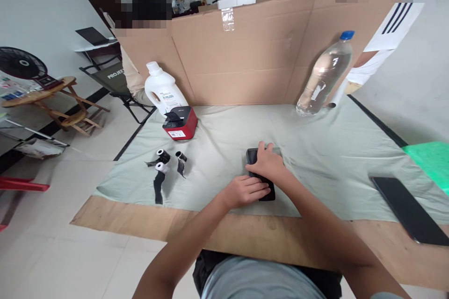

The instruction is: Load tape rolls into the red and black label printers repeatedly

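In the head view a black rectangular device lies on the green-grey cloth in front of me, largely covered by my hands; its exact kind cannot be made out. My right hand grips its far part, the thumb on the left edge and the fingers curled over the top and right. Across the near part lie the fingers of my left hand, close together and pressed on the device. To the left stand several small rolls with loose black strips, and behind them a red and black label printer.
A white jug stands behind the printer. A tall clear bottle with a blue cap leans by the cardboard screen. At the right front lies a black phone-like slab. People are partly visible behind the screen. The wooden table edge runs near me.
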{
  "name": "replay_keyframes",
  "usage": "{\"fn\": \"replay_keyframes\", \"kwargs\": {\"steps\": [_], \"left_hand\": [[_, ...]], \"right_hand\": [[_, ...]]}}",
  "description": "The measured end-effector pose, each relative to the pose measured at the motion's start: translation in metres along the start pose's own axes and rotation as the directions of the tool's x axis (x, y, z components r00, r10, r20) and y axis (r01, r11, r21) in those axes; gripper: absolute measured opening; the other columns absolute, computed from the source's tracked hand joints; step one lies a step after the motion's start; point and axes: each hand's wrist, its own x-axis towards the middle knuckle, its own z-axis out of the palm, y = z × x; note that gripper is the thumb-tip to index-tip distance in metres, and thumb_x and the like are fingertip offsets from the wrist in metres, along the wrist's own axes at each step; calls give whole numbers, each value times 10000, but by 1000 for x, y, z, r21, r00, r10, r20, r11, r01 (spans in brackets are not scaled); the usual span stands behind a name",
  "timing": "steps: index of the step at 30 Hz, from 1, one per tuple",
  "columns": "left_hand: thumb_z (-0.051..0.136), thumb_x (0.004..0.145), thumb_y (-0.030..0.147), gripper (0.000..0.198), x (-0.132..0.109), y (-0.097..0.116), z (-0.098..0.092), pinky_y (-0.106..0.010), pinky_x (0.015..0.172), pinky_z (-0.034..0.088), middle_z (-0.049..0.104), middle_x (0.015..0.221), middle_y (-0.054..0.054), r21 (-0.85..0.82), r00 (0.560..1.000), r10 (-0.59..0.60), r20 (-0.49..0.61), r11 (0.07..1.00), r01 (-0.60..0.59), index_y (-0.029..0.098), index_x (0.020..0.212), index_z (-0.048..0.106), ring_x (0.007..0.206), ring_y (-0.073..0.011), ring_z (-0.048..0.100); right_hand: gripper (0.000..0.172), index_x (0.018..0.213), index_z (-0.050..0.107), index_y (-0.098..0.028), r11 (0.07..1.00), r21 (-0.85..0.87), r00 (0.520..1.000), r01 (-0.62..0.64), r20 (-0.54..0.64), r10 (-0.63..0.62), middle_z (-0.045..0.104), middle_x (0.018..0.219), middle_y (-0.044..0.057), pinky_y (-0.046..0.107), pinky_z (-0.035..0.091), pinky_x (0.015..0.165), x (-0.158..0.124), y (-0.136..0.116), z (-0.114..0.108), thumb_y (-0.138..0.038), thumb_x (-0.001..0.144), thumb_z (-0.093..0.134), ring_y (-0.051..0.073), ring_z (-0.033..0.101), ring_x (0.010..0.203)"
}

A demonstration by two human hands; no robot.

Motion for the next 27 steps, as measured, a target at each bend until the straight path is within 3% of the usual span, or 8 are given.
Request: {"fn": "replay_keyframes", "kwargs": {"steps": [3,6,10,12,16,21,24,27], "left_hand": [[520,1004,164,294,-2,4,2,-292,999,546,730,1289,1,-30,999,-48,-14,998,48,248,1229,688,1203,-146,663],[491,1023,246,322,-4,9,7,-379,1209,402,677,1382,-26,-106,980,-132,149,983,148,252,1292,667,1324,-174,594],[430,1043,530,562,-2,17,8,-512,1283,239,375,1647,-67,-142,834,-206,511,937,318,258,1535,454,1548,-271,311],[377,1046,581,613,1,20,5,-517,1291,197,281,1688,-42,-148,780,-214,588,919,364,289,1585,363,1582,-274,215],[344,1055,582,588,3,23,-2,-505,1295,164,232,1706,-13,-162,752,-202,628,911,380,321,1582,363,1596,-269,161],[369,1055,568,584,0,23,1,-530,1292,167,203,1713,-18,-167,754,-206,623,908,385,309,1578,372,1597,-275,156],[407,1054,543,572,0,20,1,-497,1299,184,295,1684,-28,-198,781,-188,595,908,369,269,1555,414,1579,-241,232],[412,1072,423,439,-1,11,-16,-420,1300,230,500,1569,-25,-238,868,-207,450,910,341,228,1436,564,1525,-185,364]], "right_hand": [[832,1396,420,-129,997,79,998,-17,-55,21,471,1289,223,416,519,780,5,25,-14,-552,747,720,348,689,919],[723,1384,469,-197,979,166,983,-116,-122,137,487,1251,176,420,515,811,14,74,-38,-571,799,671,339,682,940],[757,1449,482,-209,953,193,936,-232,-222,273,484,1281,204,483,495,868,27,150,-59,-617,833,646,375,656,998],[820,1492,469,-197,938,181,911,-295,-242,333,455,1340,243,529,488,853,34,183,-60,-653,830,631,422,646,1005],[912,1535,443,-197,906,160,875,-393,-237,421,406,1404,296,564,471,825,48,225,-50,-752,821,560,499,614,1075],[915,1555,389,-154,882,133,860,-452,-197,471,390,1424,328,582,413,874,56,237,-35,-737,856,484,540,565,1159],[857,1478,472,-120,907,36,818,-419,-418,394,370,1456,344,663,293,1000,54,219,-27,-691,844,540,577,410,1288],[734,1461,481,-137,974,-67,749,-218,-651,123,356,1508,300,668,183,1095,52,174,-22,-607,898,497,512,331,1363]]}}
